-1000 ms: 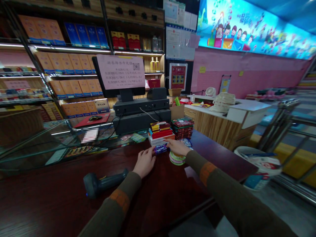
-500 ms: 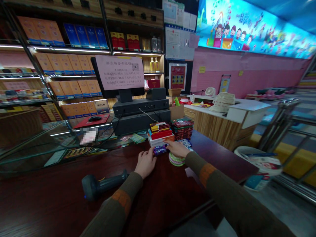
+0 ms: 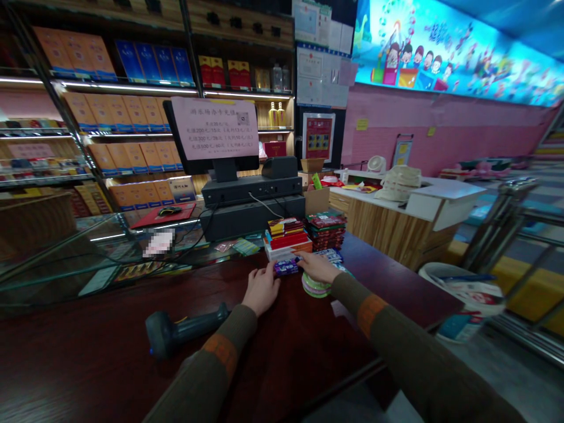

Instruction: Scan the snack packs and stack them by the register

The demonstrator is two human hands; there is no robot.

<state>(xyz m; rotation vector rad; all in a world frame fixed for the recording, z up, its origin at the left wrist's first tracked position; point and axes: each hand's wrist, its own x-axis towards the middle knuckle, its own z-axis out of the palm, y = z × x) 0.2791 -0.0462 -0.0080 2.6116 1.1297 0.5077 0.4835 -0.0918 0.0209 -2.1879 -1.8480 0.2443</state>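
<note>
Small purple packets (image 3: 287,267) lie on the dark counter, in front of the stacked packets. My left hand (image 3: 262,289) bends its fingers against their left end. At their right end, my right hand (image 3: 318,268) has its thumb and fingers closed on the purple packets. Under my right palm are round green and lilac packs (image 3: 315,288), partly covered. Blue-and-white packets (image 3: 331,255) show just beyond the right hand. Behind sit a pile of red and yellow packets (image 3: 286,229) on a white and orange box (image 3: 288,249), and a stack of dark red packets (image 3: 326,230).
A barcode scanner (image 3: 180,331) lies left of my left forearm. Beyond the counter (image 3: 110,352) stand a monitor (image 3: 214,132) with a paper sign and a dark cash drawer (image 3: 253,216). A white bucket (image 3: 458,294) is at the right, past the counter's edge.
The view has shifted very slightly. Both hands stay at the purple packets, with no clear movement of the packets.
</note>
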